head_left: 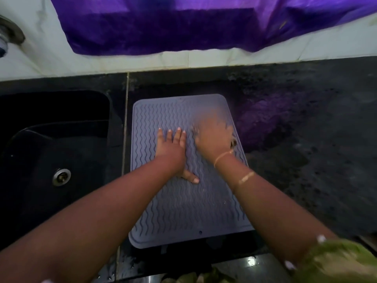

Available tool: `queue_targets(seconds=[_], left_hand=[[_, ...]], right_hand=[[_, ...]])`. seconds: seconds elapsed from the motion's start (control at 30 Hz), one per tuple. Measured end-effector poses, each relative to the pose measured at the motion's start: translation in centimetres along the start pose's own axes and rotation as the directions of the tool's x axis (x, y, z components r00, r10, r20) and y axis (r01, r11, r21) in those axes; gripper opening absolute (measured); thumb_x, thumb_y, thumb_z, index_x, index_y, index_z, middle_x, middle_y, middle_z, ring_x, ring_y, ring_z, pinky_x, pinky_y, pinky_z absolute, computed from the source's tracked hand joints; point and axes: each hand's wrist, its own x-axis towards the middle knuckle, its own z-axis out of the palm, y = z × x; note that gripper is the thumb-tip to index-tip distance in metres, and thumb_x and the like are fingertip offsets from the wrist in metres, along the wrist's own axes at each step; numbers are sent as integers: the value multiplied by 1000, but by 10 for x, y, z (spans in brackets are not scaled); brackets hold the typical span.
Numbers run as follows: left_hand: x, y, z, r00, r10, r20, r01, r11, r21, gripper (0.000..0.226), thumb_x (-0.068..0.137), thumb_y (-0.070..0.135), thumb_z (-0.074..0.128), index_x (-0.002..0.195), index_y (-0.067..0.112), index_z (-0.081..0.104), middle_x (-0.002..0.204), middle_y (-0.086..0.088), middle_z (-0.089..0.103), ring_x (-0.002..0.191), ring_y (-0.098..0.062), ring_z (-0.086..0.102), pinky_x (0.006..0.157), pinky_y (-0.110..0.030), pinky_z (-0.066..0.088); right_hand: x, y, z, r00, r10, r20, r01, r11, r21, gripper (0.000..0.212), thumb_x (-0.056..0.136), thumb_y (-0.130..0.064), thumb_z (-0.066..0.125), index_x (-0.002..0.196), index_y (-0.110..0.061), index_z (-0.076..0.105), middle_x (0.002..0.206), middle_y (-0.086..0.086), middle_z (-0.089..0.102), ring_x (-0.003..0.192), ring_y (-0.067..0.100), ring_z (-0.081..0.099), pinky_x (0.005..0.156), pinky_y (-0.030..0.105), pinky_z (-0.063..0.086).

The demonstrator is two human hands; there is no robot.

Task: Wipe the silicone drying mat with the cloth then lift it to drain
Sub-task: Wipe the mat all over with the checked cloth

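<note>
A grey silicone drying mat [179,209] with wavy ridges lies flat on the black counter, just right of the sink. My left hand [172,152] presses flat on the mat's middle, fingers spread, holding nothing. My right hand [214,139] is motion-blurred over the mat's upper right part, palm down. A small dark edge of the cloth [233,143] peeks out beside that hand; the rest of the cloth is hidden under it.
A black sink [22,127] with a metal drain [61,176] lies to the left, and a tap [10,35] sits at the upper left. A purple fabric [183,23] hangs on the white tiled wall behind. Dark speckled counter [306,150] stretches to the right.
</note>
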Motion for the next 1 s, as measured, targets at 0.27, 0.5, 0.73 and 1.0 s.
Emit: queue_targets(seconds=[0.27, 0.5, 0.73, 1.0], left_hand=[[-5, -5, -8, 998, 59, 30, -60, 998, 24, 150, 50, 88, 57, 147, 5, -22, 158, -12, -20, 146, -35, -10, 116, -53, -5], [-8, -14, -7, 995, 100, 16, -101, 990, 93, 148, 53, 80, 65, 148, 6, -21, 159, -10, -17, 147, -33, -5, 117, -53, 0], [-20, -11, 3, 998, 39, -46, -37, 999, 38, 136, 60, 77, 65, 151, 15, -17, 160, -6, -11, 147, -34, 0, 114, -59, -1], [-22, -13, 6, 999, 15, -42, -14, 1000, 25, 133, 60, 80, 60, 151, 20, -16, 160, -4, -12, 147, -34, 5, 113, -63, -1]], right_hand=[[-118, 35, -5, 900, -425, -99, 428, 904, 16, 46, 63, -40, 60, 108, -33, 64, 87, 3, 62, 75, 26, 59, 71, 36, 34], [-159, 63, -29, 734, -635, 243, 589, 772, 238, 40, 77, -28, 44, 109, -41, 64, 111, -5, 57, 110, 21, 49, 98, 39, 15], [-146, 90, -65, 877, -419, 236, 159, 717, 679, 37, 77, -2, 62, 97, -33, 69, 104, -5, 58, 97, 13, 56, 91, 32, 44], [-103, 79, -85, 940, -159, 302, -317, -73, 946, 33, 73, 11, 34, 83, -12, 54, 82, 7, 55, 72, 17, 52, 56, 24, 43]])
